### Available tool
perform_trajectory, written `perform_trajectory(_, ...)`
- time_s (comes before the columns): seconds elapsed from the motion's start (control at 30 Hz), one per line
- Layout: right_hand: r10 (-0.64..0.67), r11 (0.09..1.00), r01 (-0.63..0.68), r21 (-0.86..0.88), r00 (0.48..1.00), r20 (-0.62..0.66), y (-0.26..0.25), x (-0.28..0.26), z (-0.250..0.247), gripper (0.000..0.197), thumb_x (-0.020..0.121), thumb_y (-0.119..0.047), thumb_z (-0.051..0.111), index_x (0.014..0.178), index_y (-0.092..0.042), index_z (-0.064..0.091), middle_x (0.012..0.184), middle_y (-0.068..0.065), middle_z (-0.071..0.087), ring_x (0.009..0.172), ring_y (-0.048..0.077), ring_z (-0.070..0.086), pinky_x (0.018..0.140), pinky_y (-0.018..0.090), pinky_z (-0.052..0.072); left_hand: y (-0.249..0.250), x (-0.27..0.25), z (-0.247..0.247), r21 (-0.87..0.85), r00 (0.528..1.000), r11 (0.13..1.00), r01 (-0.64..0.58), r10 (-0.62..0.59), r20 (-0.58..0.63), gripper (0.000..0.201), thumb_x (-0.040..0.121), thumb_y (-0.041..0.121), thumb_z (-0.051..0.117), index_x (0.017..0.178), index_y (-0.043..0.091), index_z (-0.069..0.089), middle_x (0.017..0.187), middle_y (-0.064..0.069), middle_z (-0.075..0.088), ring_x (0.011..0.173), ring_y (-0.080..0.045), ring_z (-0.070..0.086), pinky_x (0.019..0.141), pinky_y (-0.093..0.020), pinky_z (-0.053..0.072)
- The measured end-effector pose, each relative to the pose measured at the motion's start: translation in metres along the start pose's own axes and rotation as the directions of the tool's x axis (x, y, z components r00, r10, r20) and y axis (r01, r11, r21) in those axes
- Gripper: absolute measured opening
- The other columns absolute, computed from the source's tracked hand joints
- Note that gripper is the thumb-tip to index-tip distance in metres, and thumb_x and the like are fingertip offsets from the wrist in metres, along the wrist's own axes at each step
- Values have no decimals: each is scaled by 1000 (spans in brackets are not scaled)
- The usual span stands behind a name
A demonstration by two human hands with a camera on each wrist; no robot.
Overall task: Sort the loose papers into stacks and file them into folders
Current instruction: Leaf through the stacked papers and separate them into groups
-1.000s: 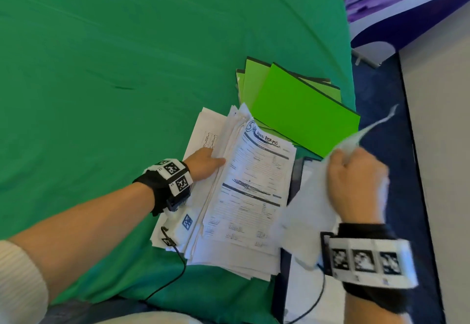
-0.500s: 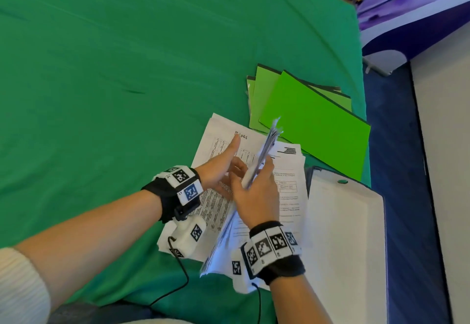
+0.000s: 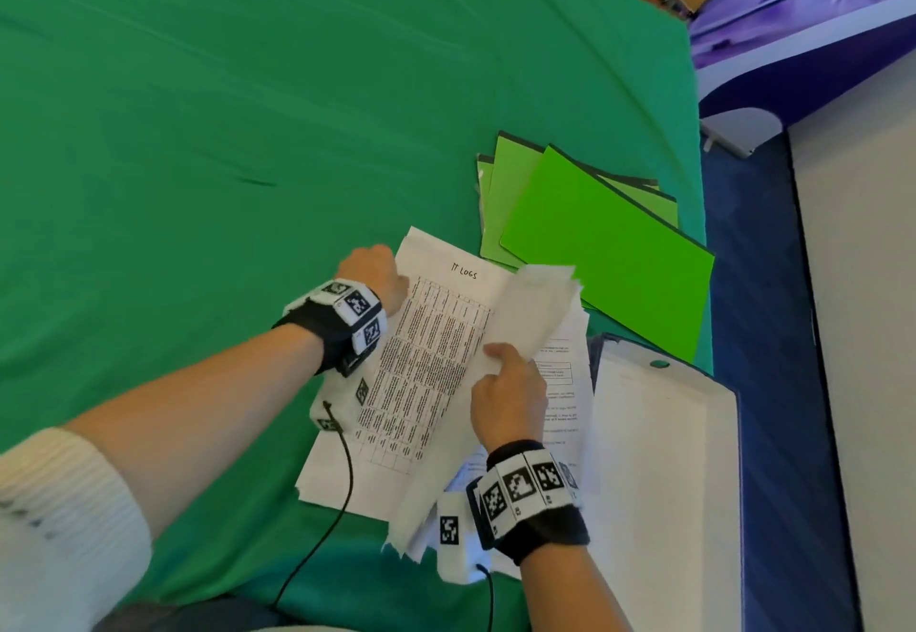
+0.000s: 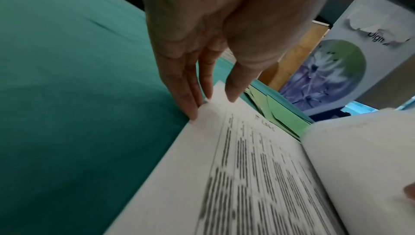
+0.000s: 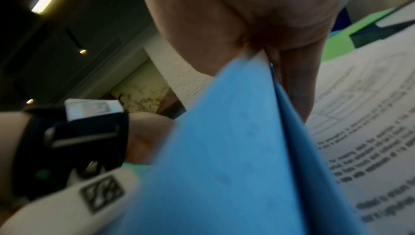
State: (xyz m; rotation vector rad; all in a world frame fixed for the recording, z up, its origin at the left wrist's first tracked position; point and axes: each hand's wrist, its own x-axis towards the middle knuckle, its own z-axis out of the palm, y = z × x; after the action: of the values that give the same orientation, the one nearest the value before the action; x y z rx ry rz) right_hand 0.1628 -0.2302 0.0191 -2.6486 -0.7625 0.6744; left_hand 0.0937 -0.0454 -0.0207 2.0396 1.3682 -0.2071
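A printed sheet headed "IT LOGS" (image 3: 421,358) lies on the green cloth, atop the loose paper pile. My left hand (image 3: 376,274) rests at its top left corner, straight fingertips (image 4: 193,112) touching the sheet's edge. My right hand (image 3: 505,388) pinches a bundle of papers (image 3: 495,383) lifted on edge over the pile, thumb on its near face; that bundle (image 5: 224,159) looks blue and blurred in the right wrist view. More printed pages (image 3: 565,383) lie under and to the right of it. Bright green folders (image 3: 604,244) lie fanned beyond the pile.
An open dark folder with a white page (image 3: 659,482) lies at the right, overhanging the table's right edge. The green cloth (image 3: 248,135) stretches wide to the left and far side. Blue floor (image 3: 773,334) and a purple banner (image 3: 803,11) lie beyond the table.
The right hand came back from the open folder on the right and took up a bundle from the pile, tilting it rightward. The left hand slid up to the "IT LOGS" sheet's top corner.
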Motion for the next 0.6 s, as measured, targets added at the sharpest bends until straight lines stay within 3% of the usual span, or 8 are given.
perform_trajectory(0.03,26,999,-26,29,1000,5,2,1,1,38,90,-6,46,124,-18,58,120,12,56,107,26,54,87,28,41,-2,-2,5,23,1000,1000,-10,10,11,29,96,31,57,80,7,56,89,-11,64,70,-23,59,60,-31,51)
perform_trajectory(0.1,70,995,-71,74,997,14,4,1,3,33,90,-6,46,117,-16,63,120,11,58,107,26,55,87,27,41,-6,-12,9,31,1000,999,-19,20,-20,22,96,29,57,94,7,58,100,-11,62,87,-27,61,77,-36,53)
perform_trajectory(0.17,74,994,-74,83,997,4,1,3,4,33,90,-6,46,116,-15,65,119,10,61,108,25,56,87,26,40,-7,-22,10,32,995,998,-46,49,-88,21,95,24,58,108,7,55,106,-11,59,95,-28,59,80,-35,50)
perform_trajectory(0.27,36,999,-36,9,998,-48,-6,3,2,34,91,-7,46,119,-15,65,119,10,62,109,26,56,88,27,40,-3,-38,8,118,981,987,-105,122,-150,27,94,19,58,117,6,50,105,-10,60,90,-27,61,72,-34,48)
perform_trajectory(0.43,13,997,-18,-69,997,-74,-8,-1,2,34,91,-10,46,120,-15,64,118,10,61,108,26,56,90,31,42,1,-53,9,354,980,927,-122,169,-103,31,98,29,51,122,11,43,70,3,52,57,-14,50,52,-28,41)
perform_trajectory(0.53,24,998,-29,-63,997,-75,-5,0,2,29,91,-10,47,113,-13,66,113,10,61,104,27,57,87,30,41,2,-61,13,380,955,896,-229,283,-91,34,98,48,46,114,18,48,70,5,53,61,-15,54,54,-26,44)
perform_trajectory(0.6,24,999,-26,-38,997,-73,-1,2,5,27,91,-11,47,106,-13,69,108,10,63,102,27,57,84,30,40,2,-63,20,234,923,903,-359,380,-52,41,95,62,38,94,23,50,69,6,57,60,-14,54,57,-27,46)
